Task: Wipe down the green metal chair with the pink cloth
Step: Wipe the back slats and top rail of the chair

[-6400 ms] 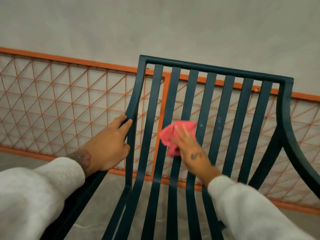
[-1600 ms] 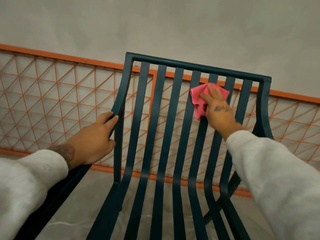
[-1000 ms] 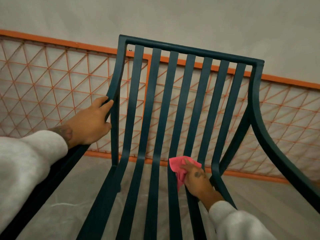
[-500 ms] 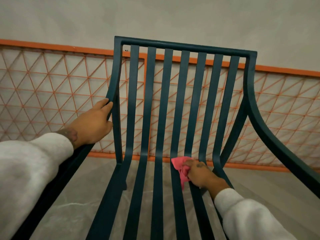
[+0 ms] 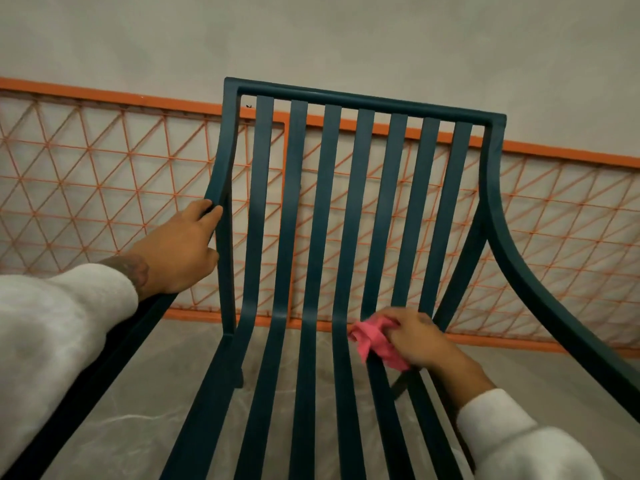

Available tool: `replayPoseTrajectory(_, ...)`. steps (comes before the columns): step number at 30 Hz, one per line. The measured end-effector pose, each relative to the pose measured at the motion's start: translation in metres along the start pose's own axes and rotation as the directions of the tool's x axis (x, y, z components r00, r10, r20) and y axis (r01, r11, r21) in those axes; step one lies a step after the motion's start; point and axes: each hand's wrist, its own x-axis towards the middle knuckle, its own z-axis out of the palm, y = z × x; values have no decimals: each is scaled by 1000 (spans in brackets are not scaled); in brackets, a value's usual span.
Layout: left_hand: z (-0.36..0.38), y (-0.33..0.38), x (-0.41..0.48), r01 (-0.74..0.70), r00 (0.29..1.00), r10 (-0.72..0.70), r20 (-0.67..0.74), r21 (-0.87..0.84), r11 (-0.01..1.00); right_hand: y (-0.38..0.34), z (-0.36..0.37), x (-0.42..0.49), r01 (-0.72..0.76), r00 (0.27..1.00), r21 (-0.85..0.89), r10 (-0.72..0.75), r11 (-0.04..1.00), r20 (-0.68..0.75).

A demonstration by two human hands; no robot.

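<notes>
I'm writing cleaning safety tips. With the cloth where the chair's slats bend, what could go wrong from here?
The pink cloth is bunched in the right hand, a corner hanging over a slat gap; it may snag or drop through. That hand works beside narrow gaps in the green metal chair and could scrape. Only the left hand steadies the frame; hard wiping might shift it.

Bkgd: plain grey plaster wall [image 5: 346,36] up top. Orange wire lattice panel [image 5: 86,188] w/ orange frame runs L to R along its lower part. Grey marbled floor [image 5: 131,420] below. Light dim, even.
</notes>
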Motion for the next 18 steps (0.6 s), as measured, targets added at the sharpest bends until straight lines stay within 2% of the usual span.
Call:
replayPoseTrajectory(4, 3, -1, 7, 9, 999, -10, 44, 19, 1000, -26, -57, 18, 92, 961, 163, -45, 982, -271)
replayPoseTrajectory(6, 7, -5, 8, 5, 1000, -5, 23, 20, 1000, -38, -91, 29, 163, 902, 280, -28, 946, -432)
replayPoseTrajectory(8, 10, -8, 9, 11, 1000, -11, 4, 53, 999, -51, -128, 40, 271, 808, 304, -45, 913, -587)
replayPoseTrajectory(11, 14, -12, 10, 28, 999, -27, -21, 62, 998, -72, -172, 60, 382, 642, 136, -157, 914, -751)
replayPoseTrajectory(14, 21, -17, 14, 28, 997, -25, -68, 43, 999, -82, -202, 88, 454, 516, -39, -299, 890, -803)
replayPoseTrajectory(15, 25, -20, 15, 27, 996, -24, -86, 40, 999, -79, -209, 101, 447, 495, -110, -348, 888, -796)
replayPoseTrajectory(16, 29, -24, 17, 17, 994, -12, -113, 40, 999, -77, -216, 110, 416, 505, -158, -372, 896, -779)
replayPoseTrajectory(18, 39, -38, 22, -20, 986, 25, -162, 32, 999, -69, -216, 129, 325, 580, -214, -373, 921, -724)
